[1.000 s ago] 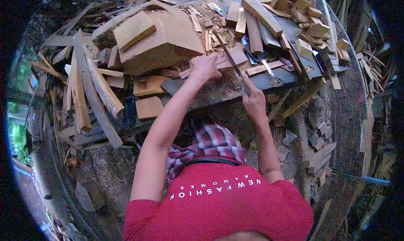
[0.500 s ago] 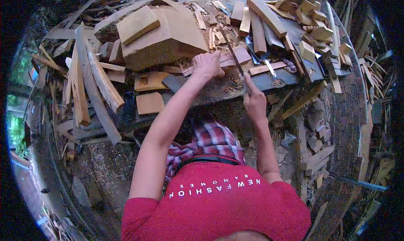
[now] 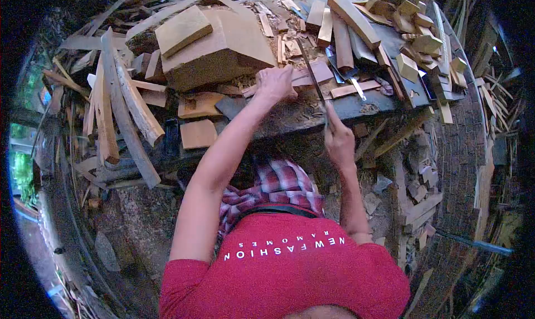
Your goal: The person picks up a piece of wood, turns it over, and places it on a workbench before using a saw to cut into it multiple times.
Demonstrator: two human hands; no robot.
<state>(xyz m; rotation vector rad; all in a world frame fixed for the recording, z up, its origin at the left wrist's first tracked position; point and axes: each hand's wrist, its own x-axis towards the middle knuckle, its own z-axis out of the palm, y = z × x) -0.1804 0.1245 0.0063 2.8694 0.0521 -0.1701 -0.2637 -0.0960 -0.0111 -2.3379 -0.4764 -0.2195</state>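
Observation:
My left hand [image 3: 274, 85] presses down on a flat wooden strip [image 3: 321, 70] on the workbench, its fingers curled around the strip's near part. My right hand [image 3: 339, 138] is wrapped around the near end of a long, narrow, dark saw [image 3: 310, 68]; its handle is mostly hidden by the fingers. The blade points away from me and crosses the strip just right of my left hand. Sawdust and small chips lie around the strip.
A large wooden block [image 3: 223, 43] with a smaller block [image 3: 184, 31] on top stands left of my hands. Long curved offcuts [image 3: 128, 104] lean at the left edge. A metal chisel-like blade [image 3: 357, 88] and stacked wood pieces [image 3: 409, 68] lie to the right.
My right hand and the saw have shifted slightly toward me and to the right. My left hand stays on the wooden strip.

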